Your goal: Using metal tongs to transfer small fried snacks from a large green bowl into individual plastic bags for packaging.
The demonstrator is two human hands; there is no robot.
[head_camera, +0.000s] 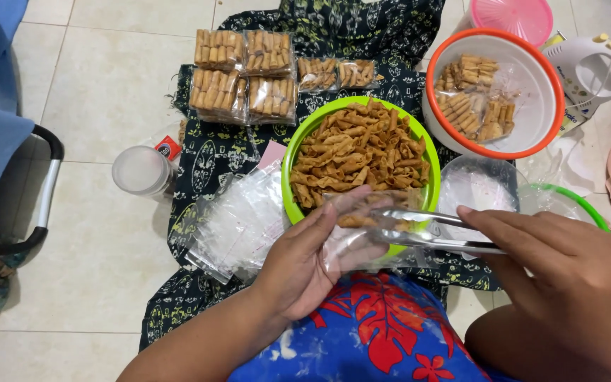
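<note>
Head view: filling step. Left hand [302,265] clamped on clear plastic bag [351,244], mouth held open beside green bowl [293,159] of fried snack rolls [358,152]. Right hand [560,265] closed around metal tongs [433,230], tips inside bag gripping roll. Next, likely: release roll, keep bag mouth wide.

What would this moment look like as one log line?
left hand: holds clear bag open | right hand: metal tongs putting snack roll into bag | green bowl: full of rolls
</note>
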